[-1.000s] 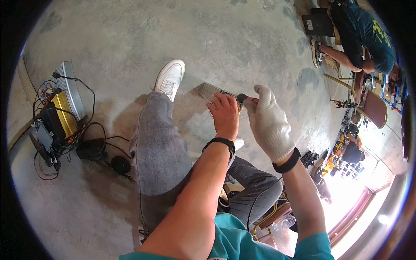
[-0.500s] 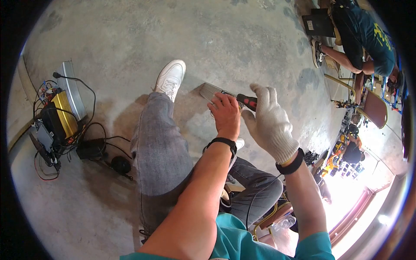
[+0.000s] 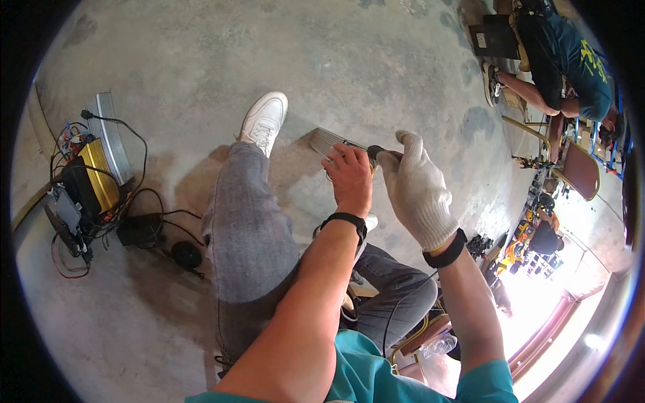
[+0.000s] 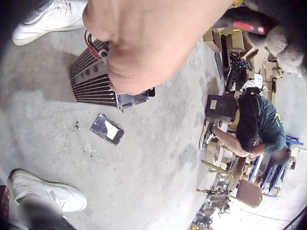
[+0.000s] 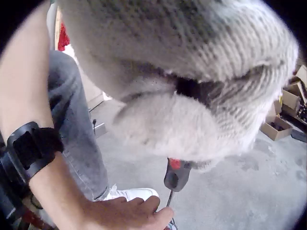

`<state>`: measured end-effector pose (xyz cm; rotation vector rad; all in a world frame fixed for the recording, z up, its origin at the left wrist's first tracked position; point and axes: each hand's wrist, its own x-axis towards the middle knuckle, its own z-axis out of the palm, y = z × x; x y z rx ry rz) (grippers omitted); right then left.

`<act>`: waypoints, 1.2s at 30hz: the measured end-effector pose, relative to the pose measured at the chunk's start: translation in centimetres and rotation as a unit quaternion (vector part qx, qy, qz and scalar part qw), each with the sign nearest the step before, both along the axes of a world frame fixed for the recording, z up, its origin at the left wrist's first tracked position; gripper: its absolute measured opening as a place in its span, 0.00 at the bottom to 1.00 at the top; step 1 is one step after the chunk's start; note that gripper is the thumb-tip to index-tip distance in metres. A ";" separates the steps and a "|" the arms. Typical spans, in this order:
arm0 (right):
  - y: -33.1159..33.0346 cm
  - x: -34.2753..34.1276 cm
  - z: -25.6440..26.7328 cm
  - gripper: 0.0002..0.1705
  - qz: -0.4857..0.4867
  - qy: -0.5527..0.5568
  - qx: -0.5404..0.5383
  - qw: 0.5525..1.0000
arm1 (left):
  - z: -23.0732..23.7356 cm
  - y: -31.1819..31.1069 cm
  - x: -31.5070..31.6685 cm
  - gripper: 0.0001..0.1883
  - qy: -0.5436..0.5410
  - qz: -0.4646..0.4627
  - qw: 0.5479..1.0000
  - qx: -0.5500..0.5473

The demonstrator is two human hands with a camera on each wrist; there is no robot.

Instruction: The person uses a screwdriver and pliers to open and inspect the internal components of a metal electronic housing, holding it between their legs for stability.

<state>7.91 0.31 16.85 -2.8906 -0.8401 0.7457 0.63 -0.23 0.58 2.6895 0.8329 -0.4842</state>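
Finned housing [image 3: 325, 140] upper centre of frame, left hand [image 3: 351, 177] gripping it, fingers bent over, gloved right hand [image 3: 419, 196] just right, curled round screwdriver [image 5: 177, 175].

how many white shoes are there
2. One white shoe is on the floor left of the finned metal box; the other white shoe shows only partly, past the wrist of the left hand. More may be hidden in the cluttered background.
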 end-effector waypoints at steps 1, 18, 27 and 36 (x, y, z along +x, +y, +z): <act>0.4 0.1 0.5 0.30 -0.033 0.022 -0.001 0.999 | 0.0 0.0 -0.1 0.23 0.002 -0.004 1.000 0.006; -0.4 0.2 -0.2 0.28 0.105 -0.022 0.044 0.993 | 0.0 0.1 0.3 0.23 -0.008 0.015 1.000 -0.014; -0.2 0.2 0.0 0.25 0.125 -0.045 0.052 0.990 | 0.1 0.1 0.3 0.23 0.001 0.003 1.000 -0.014; 0.5 -0.1 0.7 0.23 0.090 -0.002 -0.017 0.996 | -0.3 -0.1 0.2 0.24 0.011 -0.009 1.000 -0.003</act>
